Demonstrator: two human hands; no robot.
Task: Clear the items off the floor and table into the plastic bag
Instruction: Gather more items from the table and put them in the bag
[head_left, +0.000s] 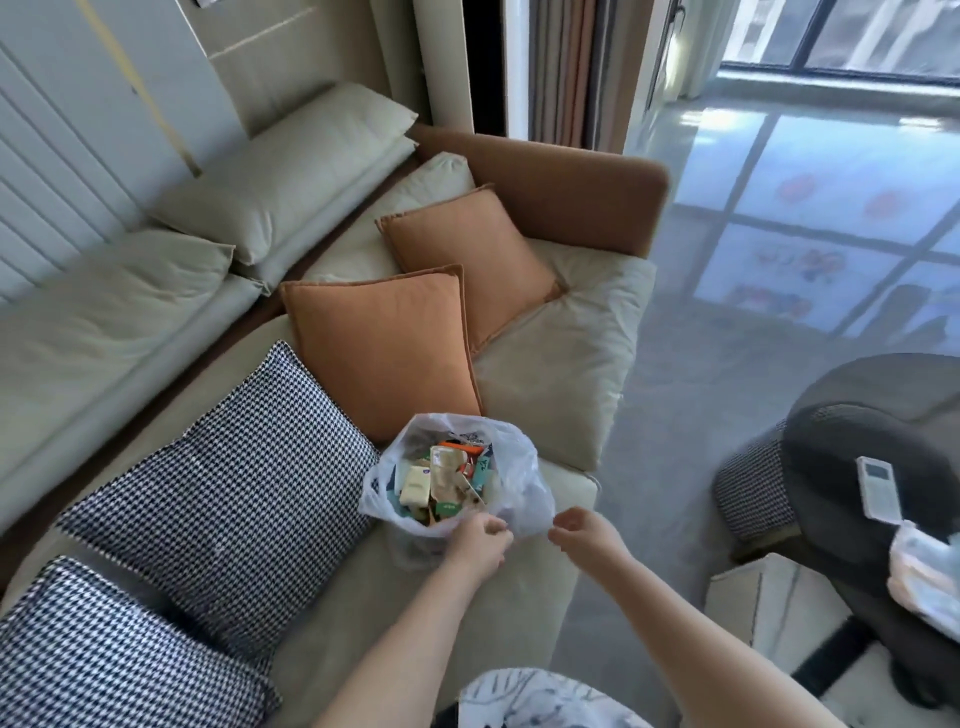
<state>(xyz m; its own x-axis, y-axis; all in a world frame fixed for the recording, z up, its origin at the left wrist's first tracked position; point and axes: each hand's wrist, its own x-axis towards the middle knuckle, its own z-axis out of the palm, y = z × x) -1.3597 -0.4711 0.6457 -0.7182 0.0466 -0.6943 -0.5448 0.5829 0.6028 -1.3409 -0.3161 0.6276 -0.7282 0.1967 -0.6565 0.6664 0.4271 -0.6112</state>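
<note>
A clear plastic bag stands open on the sofa seat's front edge, filled with several packets and wrappers. My left hand pinches the near rim of the bag. My right hand pinches the bag's rim on the right side, fingers curled around the thin plastic. Both forearms reach in from the bottom of the view.
The beige sofa carries two orange cushions and two houndstooth cushions. At right, a dark round table holds a white remote and a wipes pack. Grey floor lies between sofa and table.
</note>
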